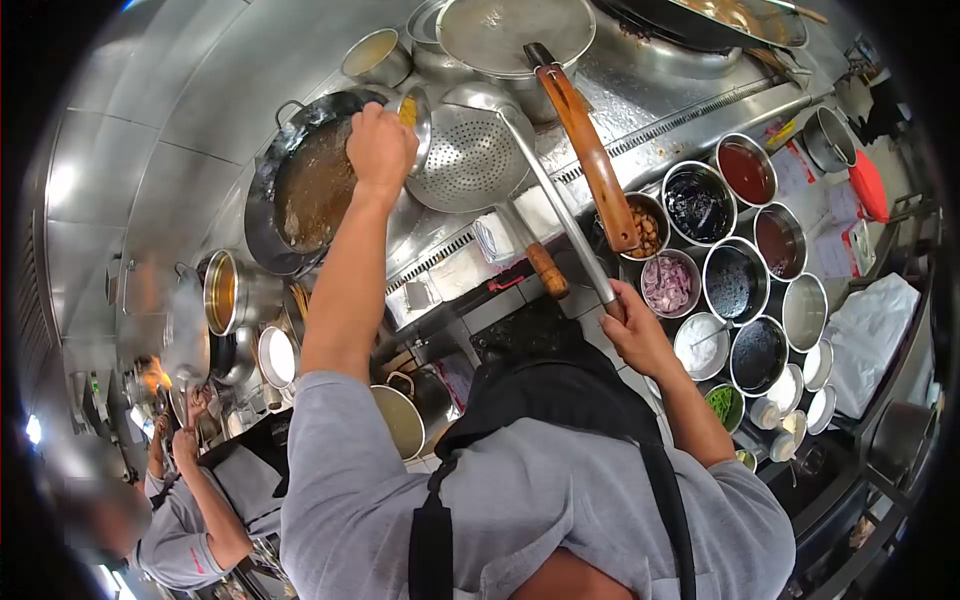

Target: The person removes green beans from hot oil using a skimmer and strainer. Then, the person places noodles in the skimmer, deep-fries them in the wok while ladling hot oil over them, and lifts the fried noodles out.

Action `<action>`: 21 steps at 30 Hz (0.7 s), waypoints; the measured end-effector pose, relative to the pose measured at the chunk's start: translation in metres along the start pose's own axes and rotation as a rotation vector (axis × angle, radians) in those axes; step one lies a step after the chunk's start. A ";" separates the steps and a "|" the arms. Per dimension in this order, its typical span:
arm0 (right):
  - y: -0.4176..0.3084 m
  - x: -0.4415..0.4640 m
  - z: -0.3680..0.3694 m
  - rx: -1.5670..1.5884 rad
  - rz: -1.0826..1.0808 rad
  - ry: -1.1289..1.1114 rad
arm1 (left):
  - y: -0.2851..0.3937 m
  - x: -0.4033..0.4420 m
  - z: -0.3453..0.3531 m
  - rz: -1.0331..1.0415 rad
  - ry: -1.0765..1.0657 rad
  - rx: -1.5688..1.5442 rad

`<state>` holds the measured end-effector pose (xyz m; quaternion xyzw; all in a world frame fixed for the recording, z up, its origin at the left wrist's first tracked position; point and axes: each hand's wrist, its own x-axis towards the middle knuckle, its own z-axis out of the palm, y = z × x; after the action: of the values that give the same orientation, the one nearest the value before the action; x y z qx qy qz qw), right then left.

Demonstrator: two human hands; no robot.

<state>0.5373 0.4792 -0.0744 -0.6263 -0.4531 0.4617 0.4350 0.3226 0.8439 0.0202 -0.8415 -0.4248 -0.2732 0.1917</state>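
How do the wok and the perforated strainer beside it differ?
The wok is dark; the strainer is silvery. The wok holds brown liquid, while the strainer's bowl is pierced with small holes. The wok shows a loop handle on its rim; the strainer has a wooden grip. Both look round and metal.

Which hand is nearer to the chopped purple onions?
The right hand: it is close beside the chopped purple onions, gripping a long metal handle. The left hand is well away, by the wok.

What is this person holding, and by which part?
The left hand holds a small metal bowl, seemingly by its rim; the right hand holds a ladle near its handle's end.
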 end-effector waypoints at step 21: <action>-0.013 -0.001 0.026 -0.058 0.183 0.053 | -0.016 0.044 0.015 0.166 0.058 -0.007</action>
<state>0.5098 0.4841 -0.0667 -0.6893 -0.3957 0.4694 0.3845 0.3356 0.8883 0.0378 -0.8662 -0.3469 -0.2821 0.2230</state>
